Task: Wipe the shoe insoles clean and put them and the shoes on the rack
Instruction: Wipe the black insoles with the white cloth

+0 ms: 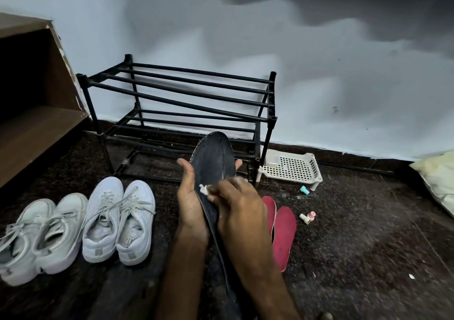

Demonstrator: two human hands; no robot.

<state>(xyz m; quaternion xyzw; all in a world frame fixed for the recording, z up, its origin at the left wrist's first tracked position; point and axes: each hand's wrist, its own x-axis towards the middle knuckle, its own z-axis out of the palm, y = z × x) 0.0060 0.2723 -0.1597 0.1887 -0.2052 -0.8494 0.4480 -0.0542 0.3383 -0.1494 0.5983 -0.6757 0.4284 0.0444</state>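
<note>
Dark flat shoe insole (213, 162) is held off the floor at mid-frame, toe end up. Its heel end runs down between the two forearms, and its toe overlaps the lower rails of the rack behind it.

Surroundings, near to far:
- Two flat red insoles (285, 233) lie side by side on the dark speckled floor (356, 246), just right of the right forearm, which hides part of them.
- Two pairs of white lace-up sneakers stand toward the floor's left edge, heels nearest the camera: the outer pair (36, 236) and the inner pair (118, 219), just beside each other.
- A small pink-and-cream plastic piece (307, 217) and a small teal plastic piece (304, 189) lie beyond the red insoles.
- A white perforated plastic tray (292, 168) sits beside the rack's right legs.
- The black tubular two-tier shoe rack (179, 103) stands against the pale wall, with a brown wooden shelf unit (36, 98) to its left.
- A pale cushion (437, 179) lies at the floor's right edge.

Grip:
- Left hand (191, 201) cradles the insole from behind, with the thumb on its left edge and fingertips showing past its right edge.
- Right hand (240, 204), fingers curled, pinches a small white crumpled wipe (203, 189) and presses it to the insole's face at mid-length.
</note>
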